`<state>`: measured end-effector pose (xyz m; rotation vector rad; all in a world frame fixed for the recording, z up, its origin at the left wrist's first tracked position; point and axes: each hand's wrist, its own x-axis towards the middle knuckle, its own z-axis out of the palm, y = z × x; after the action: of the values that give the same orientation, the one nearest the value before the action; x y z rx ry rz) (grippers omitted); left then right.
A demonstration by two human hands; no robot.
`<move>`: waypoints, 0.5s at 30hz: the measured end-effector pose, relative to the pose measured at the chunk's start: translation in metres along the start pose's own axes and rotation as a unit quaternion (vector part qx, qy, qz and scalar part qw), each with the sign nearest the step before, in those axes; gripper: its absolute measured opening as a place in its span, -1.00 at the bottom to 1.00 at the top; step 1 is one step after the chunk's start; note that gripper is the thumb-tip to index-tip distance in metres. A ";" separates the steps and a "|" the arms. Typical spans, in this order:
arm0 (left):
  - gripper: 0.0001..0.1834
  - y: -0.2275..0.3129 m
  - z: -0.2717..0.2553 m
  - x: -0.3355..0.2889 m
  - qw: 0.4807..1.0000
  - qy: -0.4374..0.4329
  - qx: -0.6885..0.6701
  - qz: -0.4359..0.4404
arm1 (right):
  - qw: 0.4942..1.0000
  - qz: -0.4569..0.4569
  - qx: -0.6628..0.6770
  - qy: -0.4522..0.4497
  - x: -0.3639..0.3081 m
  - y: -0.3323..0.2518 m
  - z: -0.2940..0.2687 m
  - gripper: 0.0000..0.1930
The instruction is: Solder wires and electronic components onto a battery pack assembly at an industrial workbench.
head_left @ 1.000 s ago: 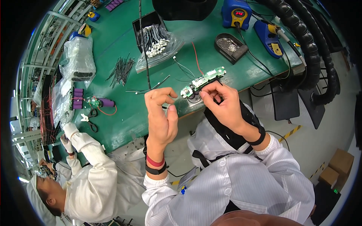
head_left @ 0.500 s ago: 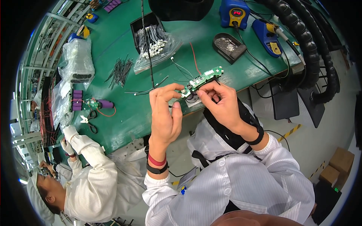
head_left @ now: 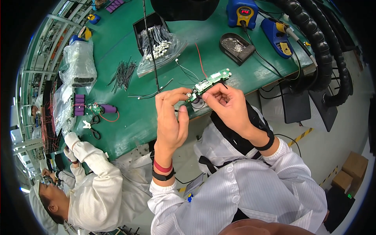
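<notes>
A narrow green circuit board (head_left: 213, 80) with small white and metal parts lies slantwise between my hands, above the bench's near edge. My left hand (head_left: 172, 113) has its fingers bent round to the board's left end; its thumb stands a little apart from them. My right hand (head_left: 227, 105) is closed, thumb and fingertips pressed together at the board's lower edge. What else lies inside that pinch is hidden. Below the board a pale block (head_left: 199, 105) shows in part. A red wire (head_left: 200, 58) rises from behind the board, and thin connector leads (head_left: 187, 71) lie nearby.
On the green bench (head_left: 129, 117) are black cable ties (head_left: 122, 76), a bag of white-plugged leads (head_left: 160, 51), scissors (head_left: 94, 129) and purple battery cells (head_left: 79, 105). A soldering station (head_left: 242, 13), iron stand (head_left: 277, 37) and black tray (head_left: 237, 49) stand right. A co-worker (head_left: 102, 184) sits left.
The whole view has shifted slightly, so bench things appear a little farther left. My right fingertips have moved slightly left along the board; my left hand stays at its end.
</notes>
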<state>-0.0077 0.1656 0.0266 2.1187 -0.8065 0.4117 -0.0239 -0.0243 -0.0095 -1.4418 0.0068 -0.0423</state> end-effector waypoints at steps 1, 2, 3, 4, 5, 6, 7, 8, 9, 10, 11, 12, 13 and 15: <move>-0.69 0.000 0.000 0.000 1.000 0.000 0.000 -0.001 | 1.000 -0.005 0.005 0.001 0.001 0.000 0.000 -0.92; -0.68 0.001 0.000 0.000 1.000 0.002 -0.001 -0.003 | 1.000 -0.012 0.010 0.003 0.000 0.000 0.001 -0.92; -0.67 0.002 -0.001 0.000 1.000 0.004 -0.001 -0.005 | 1.000 -0.013 0.011 0.003 0.000 -0.002 0.001 -0.92; -0.67 0.003 -0.001 0.000 1.000 0.004 -0.001 -0.004 | 1.000 -0.018 -0.019 0.003 -0.001 -0.004 0.001 -0.93; -0.67 0.003 -0.001 0.000 1.000 0.004 0.002 -0.004 | 0.999 -0.021 -0.048 0.004 -0.001 -0.004 0.000 -0.93; -0.66 0.003 -0.001 0.001 1.000 0.004 0.005 -0.004 | 0.999 -0.021 -0.048 0.004 -0.001 -0.003 0.001 -0.93; -0.66 0.002 0.000 0.001 1.000 0.004 0.005 -0.004 | 0.998 -0.030 -0.048 0.013 -0.001 -0.002 0.002 -0.93; -0.66 0.001 0.001 0.001 1.000 0.006 0.008 -0.001 | 0.998 -0.038 -0.048 0.022 -0.001 -0.002 0.002 -0.94; -0.66 0.001 0.001 0.001 1.000 0.008 0.010 0.001 | 0.998 -0.038 -0.048 0.022 -0.002 -0.001 0.004 -0.94; -0.66 0.001 0.001 0.001 1.000 0.008 0.010 0.001 | 0.999 -0.029 -0.019 0.033 -0.003 -0.001 0.005 -0.94; -0.66 0.001 0.001 0.001 1.000 0.009 0.012 0.001 | 0.999 -0.019 0.011 0.045 -0.004 0.000 0.006 -0.94; -0.66 0.000 0.001 0.001 1.000 0.009 0.013 0.001 | 0.999 -0.019 0.010 0.045 -0.004 0.000 0.007 -0.94; -0.66 0.000 0.001 0.001 1.000 0.009 0.013 0.001 | 0.998 -0.016 0.020 0.056 -0.004 0.000 0.008 -0.94; -0.66 0.000 0.001 0.000 1.000 0.009 0.017 0.003 | 0.997 -0.012 0.030 0.065 -0.005 0.000 0.008 -0.94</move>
<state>-0.0075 0.1648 0.0265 2.1415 -0.8016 0.4490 -0.0291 -0.0157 -0.0085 -1.3774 0.0948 -0.1556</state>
